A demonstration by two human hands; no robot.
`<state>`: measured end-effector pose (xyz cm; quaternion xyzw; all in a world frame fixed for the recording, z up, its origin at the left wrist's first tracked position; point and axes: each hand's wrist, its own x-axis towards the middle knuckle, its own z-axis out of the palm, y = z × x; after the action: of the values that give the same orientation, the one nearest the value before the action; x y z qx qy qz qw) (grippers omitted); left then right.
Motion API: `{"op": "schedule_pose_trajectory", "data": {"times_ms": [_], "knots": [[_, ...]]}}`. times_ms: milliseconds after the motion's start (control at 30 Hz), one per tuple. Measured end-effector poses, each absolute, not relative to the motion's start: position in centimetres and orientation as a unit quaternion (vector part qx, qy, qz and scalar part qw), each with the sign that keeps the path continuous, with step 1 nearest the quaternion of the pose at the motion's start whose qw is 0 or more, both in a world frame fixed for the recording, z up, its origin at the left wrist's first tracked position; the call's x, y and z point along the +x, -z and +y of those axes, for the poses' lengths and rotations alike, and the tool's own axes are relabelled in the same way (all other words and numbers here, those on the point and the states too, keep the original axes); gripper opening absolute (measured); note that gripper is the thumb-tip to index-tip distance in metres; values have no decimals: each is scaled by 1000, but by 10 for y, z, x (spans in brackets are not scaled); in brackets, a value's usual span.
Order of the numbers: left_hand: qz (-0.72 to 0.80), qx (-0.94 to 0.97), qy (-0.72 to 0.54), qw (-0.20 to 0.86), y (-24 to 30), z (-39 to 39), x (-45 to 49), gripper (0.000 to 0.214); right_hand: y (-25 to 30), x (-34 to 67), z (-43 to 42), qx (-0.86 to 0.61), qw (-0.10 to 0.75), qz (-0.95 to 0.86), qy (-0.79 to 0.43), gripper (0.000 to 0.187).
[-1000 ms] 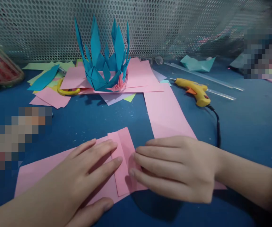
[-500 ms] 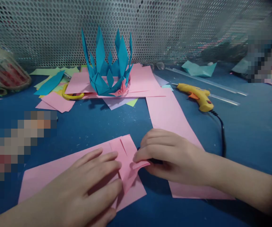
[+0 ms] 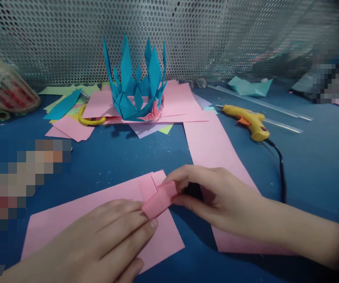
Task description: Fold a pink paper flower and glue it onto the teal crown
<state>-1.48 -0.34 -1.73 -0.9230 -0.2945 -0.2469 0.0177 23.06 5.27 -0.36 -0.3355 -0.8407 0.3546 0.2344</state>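
Observation:
A pink paper sheet lies slanted in front of me. Flat across it rests my left hand, fingers stretched out together, their tips against a small folded pink paper strip. My right hand pinches the strip's right end between thumb and forefinger. A second flat pink piece shows on the sheet behind the strip, partly covered. The left hand hides much of the sheet's near side.
A blue paper crown with a pink paper flower stands at the back on pink sheets. Yellow-handled scissors are left of it. At right lie a yellow glue gun, its cord and clear glue sticks.
The pink strip has been turned over to the left and now shows a narrow folded band. My right hand has shifted slightly, while the left stays on the sheet.

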Motion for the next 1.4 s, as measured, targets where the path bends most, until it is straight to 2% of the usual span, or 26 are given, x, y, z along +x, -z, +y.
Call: {"op": "schedule_pose_trajectory", "data": {"times_ms": [100, 233, 500, 700, 900, 1033, 1200, 1400], "knots": [[-290, -933, 211, 32, 14, -4, -16, 34, 4, 231, 52, -336, 238, -829, -379, 30], [-265, -949, 168, 34, 14, -5, -19, 47, 2, 229, 52, -355, 229, -811, -405, 27], [-339, -913, 227, -8, 23, -4, -17, 36, 5, 221, 51, -388, 248, -808, -368, 33], [-296, -923, 246, -18, 18, -2, -15, 34, 7, 224, 52, -322, 253, -862, -300, 22], [-272, -925, 265, -26, 15, 2, -14, 34, 6, 226, 50, -293, 239, -882, -280, 28], [-274, -936, 220, -36, 10, 2, -14, 33, 7, 227, 49, -287, 231, -894, -255, 34], [-236, -960, 151, 24, 9, -1, -19, 34, 9, 226, 50, -286, 227, -896, -254, 34], [-262, -951, 159, -41, 13, -4, -23, 43, 10, 222, 49, -295, 216, -896, -252, 33]]}}
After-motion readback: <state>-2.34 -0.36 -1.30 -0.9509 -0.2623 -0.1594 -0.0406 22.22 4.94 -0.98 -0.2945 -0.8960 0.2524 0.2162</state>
